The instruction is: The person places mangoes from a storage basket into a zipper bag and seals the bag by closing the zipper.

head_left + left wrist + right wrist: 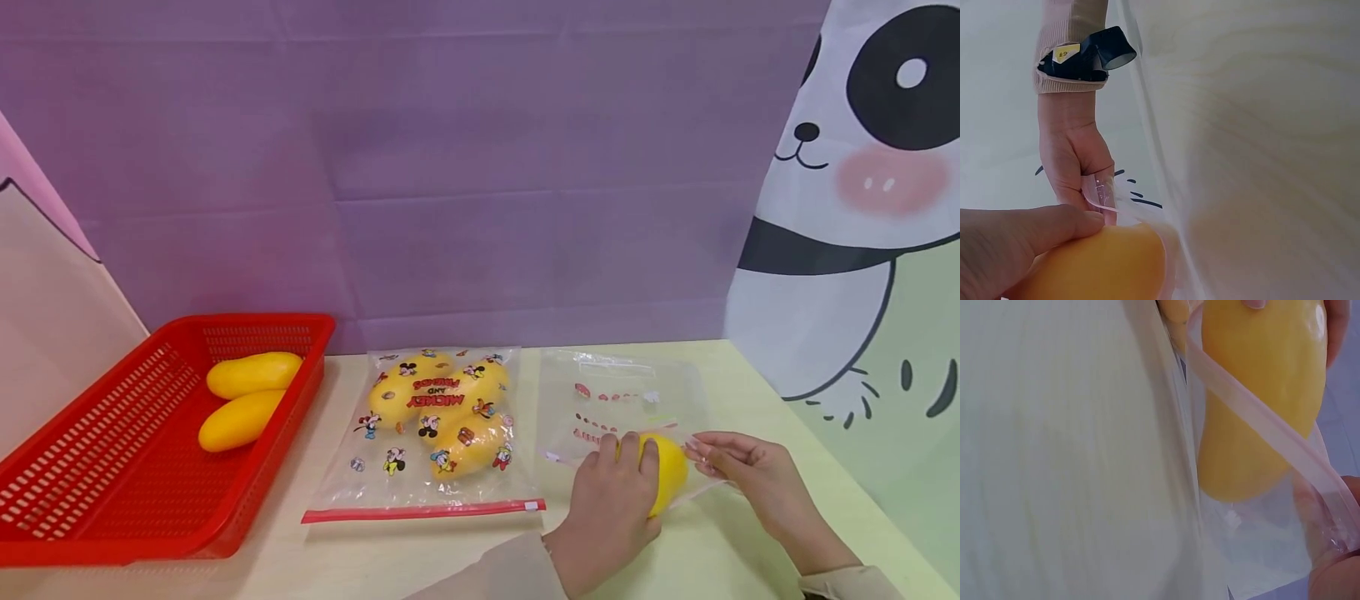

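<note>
In the head view my left hand (609, 504) grips a yellow mango (671, 473) at the mouth of a clear zip bag (555, 408) with small red prints. One end of the mango (1241, 475) lies behind the bag's pink zip strip (1254, 419) in the right wrist view, inside the bag. My right hand (761, 475) pinches the rim of the bag's mouth and holds it apart. The left wrist view shows the left thumb (1054, 231) along the mango and the right hand (1075, 162) beyond it.
Left of the hands lies a clear cartoon-print bag (390, 467) with several mangoes inside and a red zip strip towards me. A red plastic basket (127, 492) at the far left holds two mangoes (251, 375). A purple cloth (450, 167) hangs behind the table.
</note>
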Motion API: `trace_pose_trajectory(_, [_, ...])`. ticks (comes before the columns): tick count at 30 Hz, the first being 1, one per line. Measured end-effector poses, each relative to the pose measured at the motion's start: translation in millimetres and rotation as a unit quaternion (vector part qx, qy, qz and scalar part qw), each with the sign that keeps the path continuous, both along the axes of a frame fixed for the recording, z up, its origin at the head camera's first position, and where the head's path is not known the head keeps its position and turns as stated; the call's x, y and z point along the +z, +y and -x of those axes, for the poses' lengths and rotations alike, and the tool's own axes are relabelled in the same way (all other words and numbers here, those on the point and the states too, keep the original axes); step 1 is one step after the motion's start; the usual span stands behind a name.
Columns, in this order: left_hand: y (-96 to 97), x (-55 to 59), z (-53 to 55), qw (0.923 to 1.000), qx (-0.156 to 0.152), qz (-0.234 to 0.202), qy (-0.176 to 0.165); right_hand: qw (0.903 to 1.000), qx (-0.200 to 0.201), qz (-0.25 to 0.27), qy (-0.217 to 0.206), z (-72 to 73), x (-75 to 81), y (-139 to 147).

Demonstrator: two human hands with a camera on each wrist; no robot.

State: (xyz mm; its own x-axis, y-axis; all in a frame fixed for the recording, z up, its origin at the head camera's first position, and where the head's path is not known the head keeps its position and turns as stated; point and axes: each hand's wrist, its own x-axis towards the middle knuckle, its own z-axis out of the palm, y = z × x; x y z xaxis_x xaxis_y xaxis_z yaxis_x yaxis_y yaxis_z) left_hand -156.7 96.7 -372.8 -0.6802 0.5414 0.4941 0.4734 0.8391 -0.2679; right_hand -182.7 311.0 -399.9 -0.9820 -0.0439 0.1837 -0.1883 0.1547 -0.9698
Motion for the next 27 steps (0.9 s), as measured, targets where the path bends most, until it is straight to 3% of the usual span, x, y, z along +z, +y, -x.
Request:
trace_pose_trajectory(6, [2.1, 0.1, 0.5, 0.9992, 0.027, 0.012, -0.028, 0.9984, 0.009, 0.056, 0.000, 0.8, -0.8, 0])
trace_pose_trajectory(13, [2.8, -0.4, 6.7, 0.9944, 0.038, 0.011, -0.098, 0.9986, 0.013, 0.052, 0.006, 0.8, -2.0, 0])
trace_pose_trajectory(18, [2.8, -2.2, 13.7, 0.9868, 0.044, -0.017, -0.155, 0.9985, 0.008, 0.054, -0.006, 1.6, -2.2, -1])
trace_pose_trajectory(27, [1.9, -4.1, 18.9, 0.9802, 0.040, -0.087, -0.173, 0.9974, 0.016, 0.070, 0.000, 0.8, -2.2, -1])
